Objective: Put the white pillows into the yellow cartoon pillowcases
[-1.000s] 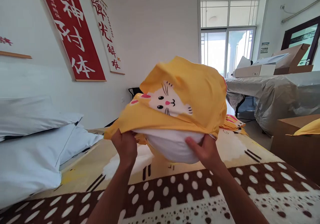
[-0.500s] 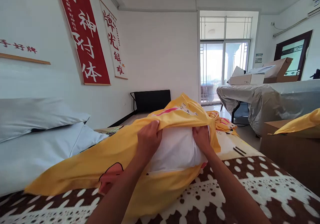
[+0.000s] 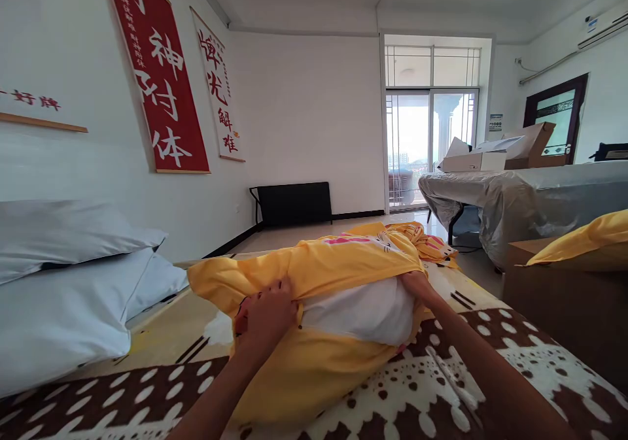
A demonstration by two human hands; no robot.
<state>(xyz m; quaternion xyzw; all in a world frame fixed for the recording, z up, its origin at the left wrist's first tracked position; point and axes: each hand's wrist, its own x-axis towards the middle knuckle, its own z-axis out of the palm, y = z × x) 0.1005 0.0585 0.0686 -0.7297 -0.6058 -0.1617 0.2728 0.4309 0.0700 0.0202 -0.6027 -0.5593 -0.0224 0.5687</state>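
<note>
A yellow pillowcase with a printed cartoon face lies partly over a white pillow, whose near side shows through the opening. On the left of that opening, my left hand is closed on the bunched cloth. My right hand grips the pillowcase's upper edge at the right corner of the opening, and its fingertips are hidden under the fabric. More yellow cloth hangs below the white pillow, towards me.
Bare white pillows are stacked at the left on the patterned bedspread. Crumpled yellow printed cloth lies at the far side. To the right, a brown box bears another yellow piece. Behind it stands a plastic-covered table.
The raised pillowcase cloth has come down lower over the pillow. Its long left flap has swung up and inward from the bed. My left hand moved left and down, my right hand rightward and down.
</note>
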